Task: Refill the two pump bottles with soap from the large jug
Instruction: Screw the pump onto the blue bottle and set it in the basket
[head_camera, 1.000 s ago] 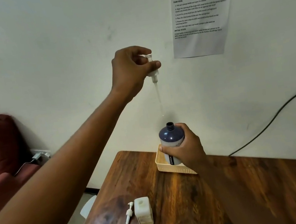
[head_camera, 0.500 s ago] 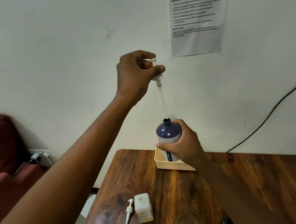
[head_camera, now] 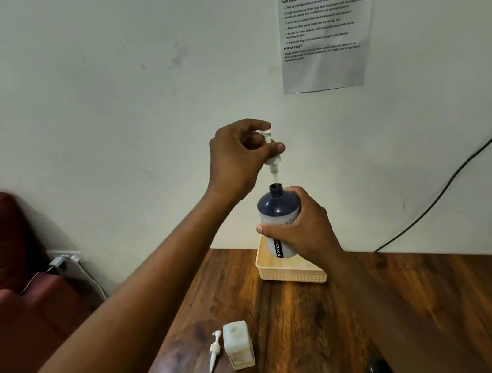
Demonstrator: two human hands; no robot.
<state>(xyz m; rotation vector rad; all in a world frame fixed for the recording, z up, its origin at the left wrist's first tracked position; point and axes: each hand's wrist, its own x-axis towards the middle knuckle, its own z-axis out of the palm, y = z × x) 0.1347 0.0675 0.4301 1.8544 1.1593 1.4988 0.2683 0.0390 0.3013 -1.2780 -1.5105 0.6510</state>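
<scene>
My right hand (head_camera: pixel 301 226) grips a dark blue pump bottle (head_camera: pixel 277 207) with a pale label, held upright above the cream basket (head_camera: pixel 294 275). My left hand (head_camera: pixel 238 158) pinches a white pump head (head_camera: pixel 270 150) just above the bottle's open neck; its dip tube runs down into the mouth. On the table nearer me stands a small white square bottle (head_camera: pixel 238 345) without a pump, and a second white pump head (head_camera: pixel 214 349) with its long tube lies beside it on the left. No large jug shows.
The wooden table (head_camera: pixel 326 335) stands against a white wall with a taped instruction sheet (head_camera: pixel 324 19). A black cable (head_camera: pixel 450 183) hangs at the right. A dark object (head_camera: pixel 378 371) sits at the table's near edge. A red sofa (head_camera: pixel 0 289) and a charger are at the left.
My left hand has come down with the pump head, and its tube has slid into the blue bottle's neck. The right hand keeps hold of the bottle over the basket.
</scene>
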